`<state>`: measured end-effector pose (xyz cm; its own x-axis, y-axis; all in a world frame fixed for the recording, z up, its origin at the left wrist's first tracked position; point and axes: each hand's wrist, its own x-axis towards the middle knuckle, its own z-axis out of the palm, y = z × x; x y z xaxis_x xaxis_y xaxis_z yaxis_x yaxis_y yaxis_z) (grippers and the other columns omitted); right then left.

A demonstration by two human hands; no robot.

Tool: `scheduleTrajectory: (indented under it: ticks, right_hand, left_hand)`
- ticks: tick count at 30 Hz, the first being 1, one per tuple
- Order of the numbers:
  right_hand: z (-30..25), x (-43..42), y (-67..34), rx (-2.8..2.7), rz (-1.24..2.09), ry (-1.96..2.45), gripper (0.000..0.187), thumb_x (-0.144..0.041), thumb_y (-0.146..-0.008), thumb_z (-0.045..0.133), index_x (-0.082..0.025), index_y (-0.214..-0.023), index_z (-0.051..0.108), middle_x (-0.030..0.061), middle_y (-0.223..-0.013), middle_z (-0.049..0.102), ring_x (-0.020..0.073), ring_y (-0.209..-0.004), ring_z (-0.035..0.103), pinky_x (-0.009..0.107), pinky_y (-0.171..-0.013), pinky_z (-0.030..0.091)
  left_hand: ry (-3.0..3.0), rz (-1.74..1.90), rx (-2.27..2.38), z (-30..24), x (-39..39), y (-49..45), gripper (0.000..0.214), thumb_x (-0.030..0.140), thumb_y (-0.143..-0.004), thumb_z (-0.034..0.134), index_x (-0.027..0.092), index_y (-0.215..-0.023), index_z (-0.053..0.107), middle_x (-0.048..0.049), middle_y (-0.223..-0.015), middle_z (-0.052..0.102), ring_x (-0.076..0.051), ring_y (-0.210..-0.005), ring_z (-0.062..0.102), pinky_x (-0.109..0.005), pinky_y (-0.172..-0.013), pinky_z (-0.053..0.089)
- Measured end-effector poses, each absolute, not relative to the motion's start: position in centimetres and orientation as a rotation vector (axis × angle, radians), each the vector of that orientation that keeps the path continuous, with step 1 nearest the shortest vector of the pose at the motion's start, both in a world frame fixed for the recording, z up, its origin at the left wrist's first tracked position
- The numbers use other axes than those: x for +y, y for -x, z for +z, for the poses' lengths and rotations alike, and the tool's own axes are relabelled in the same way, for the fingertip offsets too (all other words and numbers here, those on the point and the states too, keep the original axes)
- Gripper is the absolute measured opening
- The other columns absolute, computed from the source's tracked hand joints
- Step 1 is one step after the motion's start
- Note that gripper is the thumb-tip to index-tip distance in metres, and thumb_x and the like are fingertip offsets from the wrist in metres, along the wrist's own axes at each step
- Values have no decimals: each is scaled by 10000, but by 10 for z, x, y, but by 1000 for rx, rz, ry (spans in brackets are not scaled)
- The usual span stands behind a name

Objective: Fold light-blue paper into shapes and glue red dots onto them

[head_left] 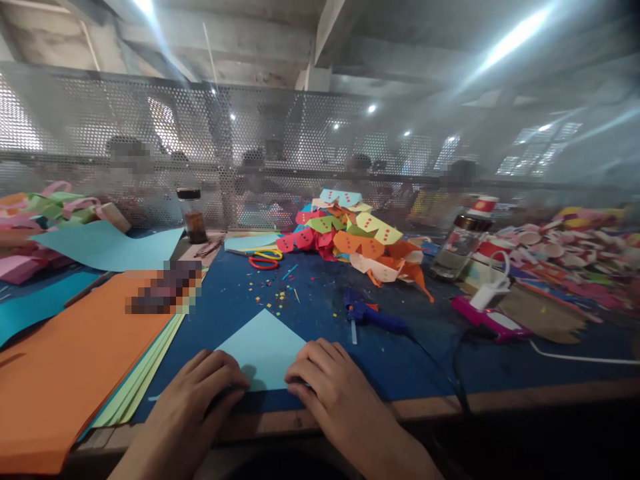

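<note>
You, bare-handed and bare-armed

On the left, your left hand [205,383] has slim, tapering fingers [220,362], and your left forearm [160,443] is uncovered down to the near edge of the view. On the right, your right hand [327,377] has the same slender build, and your right forearm [387,440] is likewise bare. Between your forearms, at the near edge, a dark rounded patch [285,467] shows, too dim to tell whether it is your clothing.
</note>
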<state>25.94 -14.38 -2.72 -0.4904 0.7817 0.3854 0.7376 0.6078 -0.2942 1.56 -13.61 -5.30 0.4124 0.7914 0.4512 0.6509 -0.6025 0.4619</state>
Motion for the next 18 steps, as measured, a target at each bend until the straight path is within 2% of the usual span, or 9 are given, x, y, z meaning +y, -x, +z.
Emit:
scheduleTrajectory:
  ticks: [8,18]
  right_hand:
    - [-28,-144,-260,-2392,88,1168,92,-127,-940,617,-218,-929,602,-10,-957,611,188,-894,537,348,-801,411]
    - [-37,-141,-256,-2389,-139,1156,93,-135,-967,555,-185,-899,595,25,-900,606,201,-825,530,354,-759,413]
  left_hand:
    - [-2493,934,1285,-49,-135,-15,181,265,-952,538,280,-862,695,-7,-904,693,-191,-849,635,-275,-759,525]
    - [-2595,951,1271,-51,-134,-14,161,273,-951,555,262,-842,674,0,-863,682,-176,-801,631,-262,-723,520]
